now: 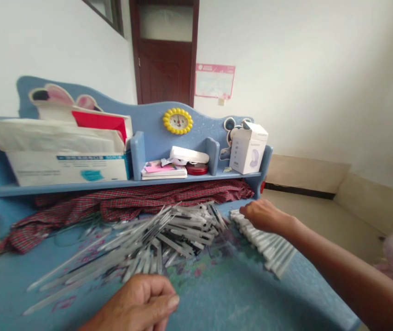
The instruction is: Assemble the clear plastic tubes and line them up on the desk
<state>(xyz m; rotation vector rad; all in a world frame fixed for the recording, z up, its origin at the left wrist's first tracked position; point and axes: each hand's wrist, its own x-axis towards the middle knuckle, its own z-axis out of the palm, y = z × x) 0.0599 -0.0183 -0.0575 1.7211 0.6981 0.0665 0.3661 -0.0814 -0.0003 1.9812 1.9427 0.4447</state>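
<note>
A loose heap of thin grey-white plastic sticks (155, 234) lies across the middle of a blue desk (224, 294). To its right sits a neat row of the same sticks (268, 246), laid side by side. My right hand (263, 215) rests palm down on the far end of that row, fingers curled over the sticks. My left hand (141, 301) is low at the front edge, fingers closed in a loose fist just below the heap; what it holds, if anything, is hidden.
A red checked cloth (113, 204) is bunched under the desk's shelf (127, 184). The shelf carries a box of masks (68, 168), papers, a red tin (196, 169) and a white carton (248, 149). A yellow clock (177, 121) is on the backboard. Bare floor lies to the right.
</note>
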